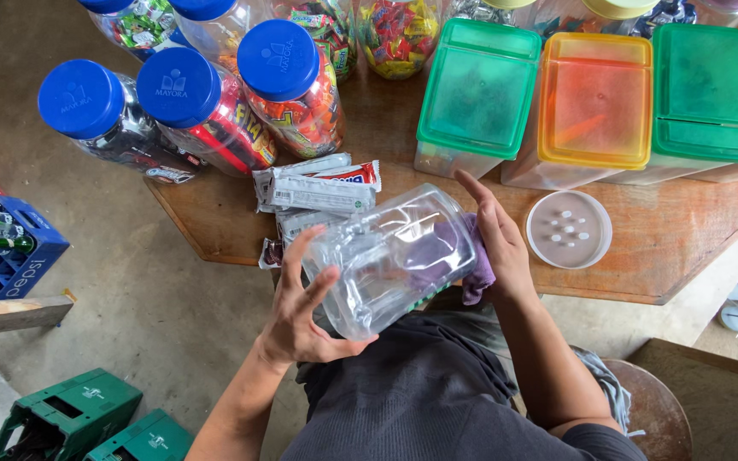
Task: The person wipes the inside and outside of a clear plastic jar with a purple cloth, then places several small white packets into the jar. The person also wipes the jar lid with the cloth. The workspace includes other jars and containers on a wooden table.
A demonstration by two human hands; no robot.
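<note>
Head view, looking down over the person's lap at the edge of a brown wooden table (694,230). The left hand (301,312) cups the base end of an empty clear plastic jar (390,256), fingers spread wide against its wall and thumb hooked beneath. The jar lies on its side, held above the lap and just short of the table edge. The right hand (497,243) is at the jar's open mouth, fingers closed around a purple cloth (471,265); part of the cloth shows through the wall inside the jar, the rest hangs below the palm.

Beyond the left hand's fingertips lie several flat silver snack packets (318,189); further out stand round clear jars with blue lids (177,90), full of wrapped sweets. Just beyond the right hand rests a round translucent white lid (569,229), underside up, and past it a row of square tubs with green and orange lids (595,102). Below the left forearm, on the concrete floor, sit green plastic crates (70,418); a blue bottle crate (10,256) stands well off to the left.

Risk, as judged: the jar is smooth and gripped by an open, splayed hand only, so a firm push from the cloth hand could slide it out toward the floor. A wide sweep of the right elbow could knock the loose lid off the table edge.
</note>
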